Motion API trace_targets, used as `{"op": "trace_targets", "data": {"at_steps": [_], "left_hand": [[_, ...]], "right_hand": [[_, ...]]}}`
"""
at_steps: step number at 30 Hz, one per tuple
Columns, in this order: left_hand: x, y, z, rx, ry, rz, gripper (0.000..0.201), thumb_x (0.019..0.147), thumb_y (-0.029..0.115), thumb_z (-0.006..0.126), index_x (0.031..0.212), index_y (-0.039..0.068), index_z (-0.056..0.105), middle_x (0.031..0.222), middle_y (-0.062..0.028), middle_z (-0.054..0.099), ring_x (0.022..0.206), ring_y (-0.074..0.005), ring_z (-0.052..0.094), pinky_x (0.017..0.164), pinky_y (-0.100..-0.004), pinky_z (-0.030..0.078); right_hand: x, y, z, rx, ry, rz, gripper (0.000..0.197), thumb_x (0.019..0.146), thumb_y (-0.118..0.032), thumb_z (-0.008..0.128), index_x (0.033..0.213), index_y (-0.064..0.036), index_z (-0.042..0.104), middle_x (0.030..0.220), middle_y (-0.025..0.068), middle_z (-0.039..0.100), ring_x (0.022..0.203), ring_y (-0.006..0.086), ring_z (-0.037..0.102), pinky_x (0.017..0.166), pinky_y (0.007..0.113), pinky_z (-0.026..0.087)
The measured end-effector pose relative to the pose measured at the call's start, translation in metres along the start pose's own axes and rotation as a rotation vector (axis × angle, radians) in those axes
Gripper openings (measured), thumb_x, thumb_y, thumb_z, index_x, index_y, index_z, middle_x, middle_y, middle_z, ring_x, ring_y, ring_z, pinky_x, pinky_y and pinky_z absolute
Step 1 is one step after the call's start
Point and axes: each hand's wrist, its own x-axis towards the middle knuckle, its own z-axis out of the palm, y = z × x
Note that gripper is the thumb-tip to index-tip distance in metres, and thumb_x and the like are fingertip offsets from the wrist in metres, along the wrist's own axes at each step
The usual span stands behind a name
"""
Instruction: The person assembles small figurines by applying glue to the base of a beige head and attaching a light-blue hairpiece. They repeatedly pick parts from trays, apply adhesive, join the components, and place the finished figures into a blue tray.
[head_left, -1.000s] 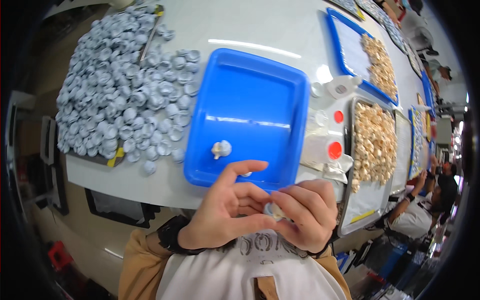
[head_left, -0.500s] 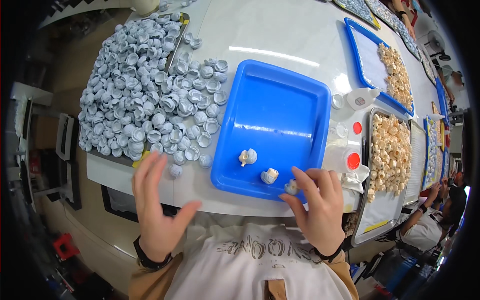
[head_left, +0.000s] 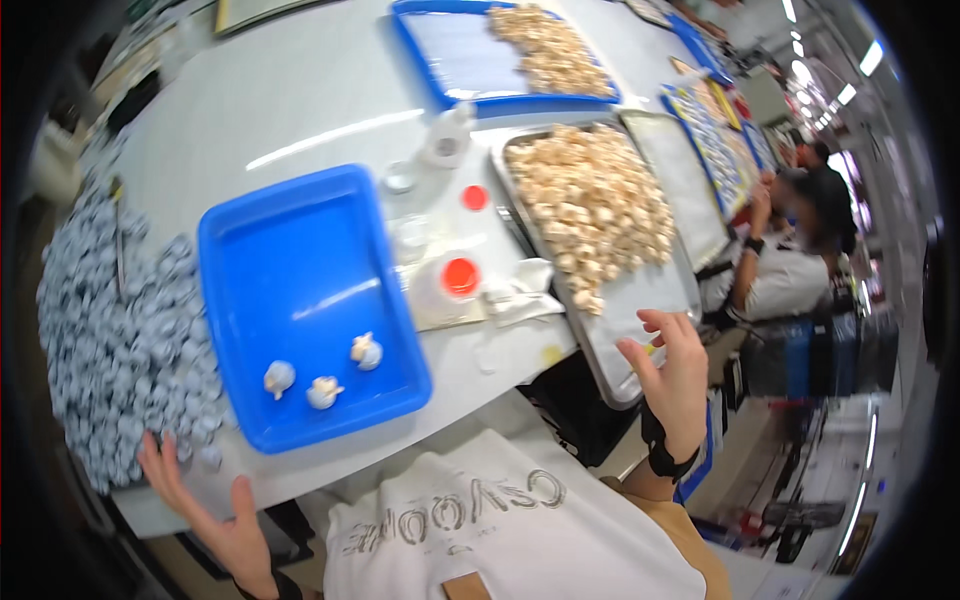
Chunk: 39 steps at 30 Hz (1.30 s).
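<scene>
My left hand [head_left: 208, 510] is at the near edge of a heap of small pale blue-grey shell-like pieces [head_left: 130, 340], its fingers spread and nothing in it. Over the near end of a metal tray [head_left: 625, 372] is my right hand [head_left: 672, 375], thumb and fingers apart, also holding nothing. Small cream-coloured hollow pieces [head_left: 590, 200] fill most of that tray. Between my hands stands a blue plastic tray [head_left: 300, 250]. In its near part lie three blue-grey pieces with cream parts joined to them: one on the left [head_left: 279, 378], one in the middle [head_left: 323, 392], one on the right [head_left: 366, 351].
Right of the blue tray stand a white squeeze bottle [head_left: 448, 138], a container with a red lid [head_left: 460, 277], another red cap [head_left: 475, 197] and a crumpled white cloth [head_left: 523, 292]. Another blue tray [head_left: 430, 60] of cream pieces lies farther back. A person [head_left: 790, 260] sits at the right.
My view has swung to the right. My right hand has let go of a joined piece in the blue tray and moved over to the metal tray. My left hand stays open by the heap.
</scene>
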Motion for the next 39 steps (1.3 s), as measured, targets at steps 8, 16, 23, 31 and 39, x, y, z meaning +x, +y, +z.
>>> {"op": "trace_targets", "data": {"at_steps": [8,16,23,31,39], "left_hand": [[0.003,-0.027,-0.002,-0.23,0.197,0.003,0.056,0.083,0.018,0.052,0.133,0.002,0.032,0.14,-0.0155,0.029,0.132,-0.0309,0.022,0.107,-0.0462,0.015],[0.006,-0.018,-0.006,-0.291,0.229,0.041,0.051,0.088,0.019,0.049,0.134,0.003,0.032,0.139,-0.0119,0.032,0.131,-0.0254,0.026,0.106,-0.0453,0.017],[0.009,-0.035,-0.011,-0.428,0.19,0.174,0.052,0.088,0.023,0.047,0.13,-0.004,0.033,0.138,-0.0164,0.033,0.131,-0.027,0.027,0.105,-0.0432,0.019],[0.011,-0.028,-0.014,-0.458,0.124,0.167,0.054,0.088,0.024,0.047,0.13,-0.006,0.032,0.136,-0.0188,0.034,0.129,-0.0275,0.029,0.103,-0.0411,0.022],[0.019,-0.016,-0.013,-0.448,0.137,0.134,0.057,0.087,0.025,0.048,0.133,-0.003,0.029,0.135,-0.0198,0.034,0.128,-0.0279,0.031,0.102,-0.0409,0.025]], "right_hand": [[-0.063,0.109,0.069,0.277,0.413,0.471,0.061,0.081,-0.016,0.063,0.13,0.0052,0.034,0.127,0.021,0.04,0.115,0.0297,0.042,0.096,0.038,0.034],[-0.059,0.119,0.082,0.996,0.442,0.438,0.057,0.08,0.005,0.05,0.133,0.0094,0.027,0.123,0.017,0.049,0.108,0.0199,0.05,0.093,0.028,0.039],[-0.059,0.116,0.07,1.209,0.612,0.476,0.059,0.079,0.008,0.047,0.133,0.0111,0.024,0.125,0.0189,0.047,0.11,0.0209,0.05,0.093,0.029,0.039],[-0.065,0.146,0.041,1.25,0.617,0.471,0.058,0.081,0.005,0.049,0.133,0.0097,0.025,0.125,0.0193,0.047,0.105,0.0198,0.054,0.09,0.028,0.043],[-0.029,0.26,0.004,1.229,0.253,0.391,0.062,0.076,0.007,0.052,0.134,0.0087,0.028,0.124,0.0145,0.051,0.108,0.0177,0.053,0.092,0.027,0.042]]}}
